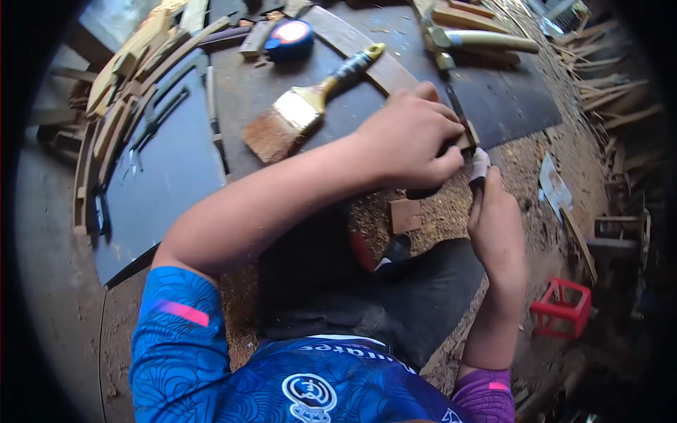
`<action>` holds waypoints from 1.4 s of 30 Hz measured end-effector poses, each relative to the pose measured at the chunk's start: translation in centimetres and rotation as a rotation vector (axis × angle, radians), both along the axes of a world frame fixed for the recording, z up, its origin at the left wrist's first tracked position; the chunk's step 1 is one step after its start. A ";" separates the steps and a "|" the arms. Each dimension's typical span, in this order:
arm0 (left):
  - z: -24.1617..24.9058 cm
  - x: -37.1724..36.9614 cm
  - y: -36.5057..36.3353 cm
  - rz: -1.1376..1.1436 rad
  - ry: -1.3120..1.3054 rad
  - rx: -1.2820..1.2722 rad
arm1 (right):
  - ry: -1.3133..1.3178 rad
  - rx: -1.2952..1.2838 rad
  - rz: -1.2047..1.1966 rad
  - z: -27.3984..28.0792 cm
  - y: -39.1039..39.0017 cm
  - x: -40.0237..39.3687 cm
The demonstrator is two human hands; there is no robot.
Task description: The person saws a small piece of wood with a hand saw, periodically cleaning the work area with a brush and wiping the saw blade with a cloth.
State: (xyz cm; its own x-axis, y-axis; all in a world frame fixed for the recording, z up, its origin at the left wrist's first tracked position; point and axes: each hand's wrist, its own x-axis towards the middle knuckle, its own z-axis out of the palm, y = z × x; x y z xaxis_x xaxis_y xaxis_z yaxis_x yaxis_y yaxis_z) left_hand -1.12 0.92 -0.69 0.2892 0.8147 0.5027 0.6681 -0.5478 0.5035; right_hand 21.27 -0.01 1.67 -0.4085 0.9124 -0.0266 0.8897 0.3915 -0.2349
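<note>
My left hand [416, 141] is closed, fingers curled down at the bench edge on a small light wood piece [466, 139], mostly hidden under them. Along that piece runs a narrow dark bar-like tool [457, 102], its far end near the hammer head. At its near end my right hand [498, 222] is closed, around a pale, dark-backed end [480, 166]; I cannot tell whether this is the tool's handle or a wrapped finger. A broad paintbrush [310, 106] with brown bristles lies beside my left forearm.
A hammer [486, 40] with a pale handle, a blue tape measure [289, 40] and a long board [363, 49] lie on the dark bench [247, 84]. Wood strips and a hacksaw-like frame [159, 113] are at left. Below are a brown block [405, 216], sawdust and a red stool-like frame [562, 308].
</note>
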 end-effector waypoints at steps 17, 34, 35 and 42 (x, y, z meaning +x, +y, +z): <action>2.8 0.0 -0.2 0.059 -0.009 -0.335 | 0.048 -0.005 0.058 -0.3 -0.7 1.1; 5.5 0.9 -2.6 0.049 -0.105 -0.323 | 0.043 0.055 0.144 0.7 0.8 0.4; 5.1 0.6 -2.3 0.046 -0.037 -0.278 | 0.071 0.058 0.146 0.7 -0.1 1.1; 5.3 1.7 -3.0 0.120 -0.033 -0.321 | 0.010 0.156 0.178 -0.5 2.4 -1.2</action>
